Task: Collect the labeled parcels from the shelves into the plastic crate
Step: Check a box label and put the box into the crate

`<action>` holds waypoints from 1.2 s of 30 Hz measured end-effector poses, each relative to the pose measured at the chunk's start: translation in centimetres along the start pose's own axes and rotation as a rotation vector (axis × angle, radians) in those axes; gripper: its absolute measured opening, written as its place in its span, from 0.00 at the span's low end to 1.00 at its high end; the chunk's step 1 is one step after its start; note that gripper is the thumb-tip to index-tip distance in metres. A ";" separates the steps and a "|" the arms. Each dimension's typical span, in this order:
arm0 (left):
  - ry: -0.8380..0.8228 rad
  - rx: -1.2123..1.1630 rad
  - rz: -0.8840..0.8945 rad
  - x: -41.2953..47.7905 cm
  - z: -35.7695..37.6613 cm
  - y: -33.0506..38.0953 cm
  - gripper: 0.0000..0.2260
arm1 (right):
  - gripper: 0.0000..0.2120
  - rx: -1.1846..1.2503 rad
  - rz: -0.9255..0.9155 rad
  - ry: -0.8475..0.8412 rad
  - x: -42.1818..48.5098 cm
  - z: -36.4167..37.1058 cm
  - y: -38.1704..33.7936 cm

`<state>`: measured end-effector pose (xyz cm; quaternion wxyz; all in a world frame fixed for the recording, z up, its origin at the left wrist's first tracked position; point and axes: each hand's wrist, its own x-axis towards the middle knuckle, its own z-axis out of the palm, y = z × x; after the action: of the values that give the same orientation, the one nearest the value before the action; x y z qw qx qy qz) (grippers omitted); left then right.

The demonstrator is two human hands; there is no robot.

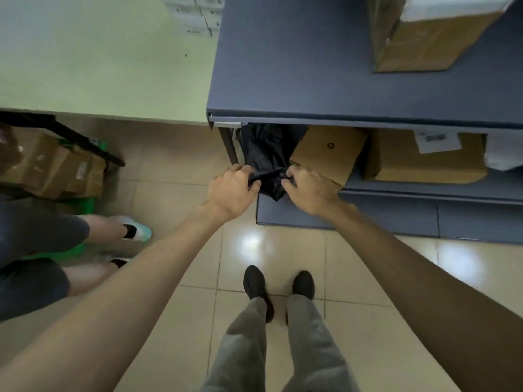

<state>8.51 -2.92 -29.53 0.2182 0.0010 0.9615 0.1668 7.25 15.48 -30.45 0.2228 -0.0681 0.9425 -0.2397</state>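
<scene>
At the left end of the lower shelf (424,192), we hold a black bag (266,154) with both hands. Our left hand (232,190) curls round its left edge and our right hand (308,190) pinches its right edge. The bag's lower corner hangs past the shelf's front lip. Most of the bag lies under the top shelf (311,66), just beside a tilted brown box (331,151) that our right hand partly covers. Further right on the same shelf lies a larger box (418,165) with a white label (437,140). Another box (424,41) stands on the top shelf. On the floor to our left, well apart from the bag, a green crate (85,203) holds brown parcels (56,168), and a second person (36,250) stands beside it.
</scene>
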 end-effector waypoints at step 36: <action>0.067 -0.951 -0.080 2.9 8.6 -3.9 0.29 | 0.13 0.979 0.273 0.277 3.9 9.0 0.0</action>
<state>9.77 -3.58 -39.30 0.1696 -0.1416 0.7843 0.5797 7.83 10.79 -39.05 0.1311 0.1995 0.7412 -0.6275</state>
